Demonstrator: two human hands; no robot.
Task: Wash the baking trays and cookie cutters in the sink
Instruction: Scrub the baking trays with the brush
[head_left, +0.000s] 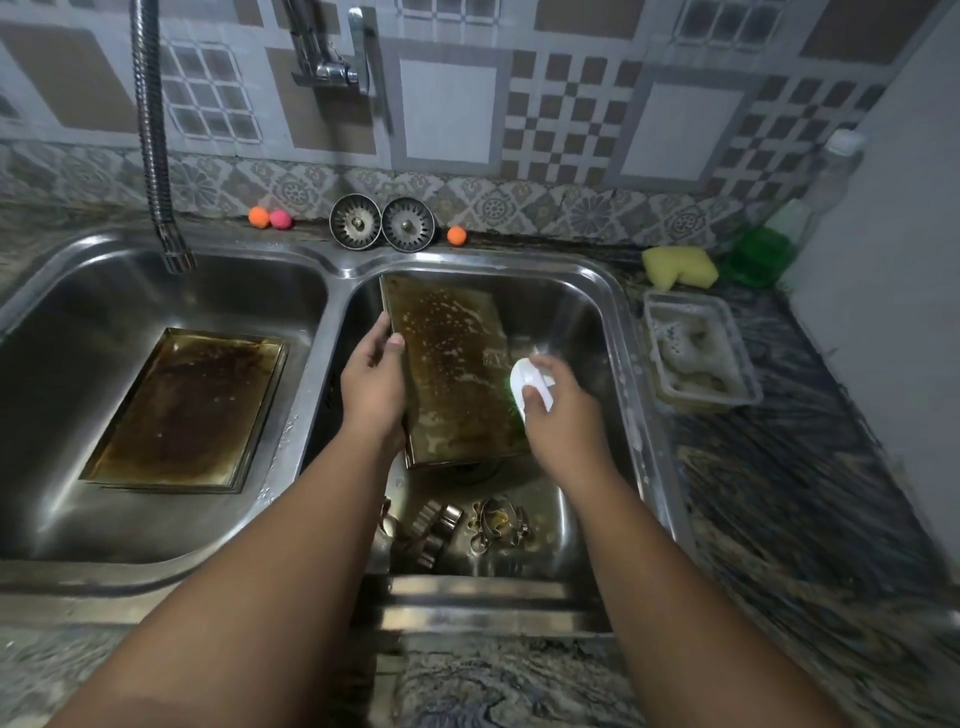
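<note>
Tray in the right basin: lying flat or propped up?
Propped up. The tray stands tilted, near end down by the drain, far end raised toward the back; the left hand holds its left edge.

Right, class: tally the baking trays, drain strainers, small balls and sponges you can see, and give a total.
Baking trays: 2
Drain strainers: 2
Small balls: 3
Sponges: 1
Total: 8

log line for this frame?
scrub | left hand holds browned metal baking tray tilted in steel right basin | right hand grips white green-bristled brush against tray
</note>
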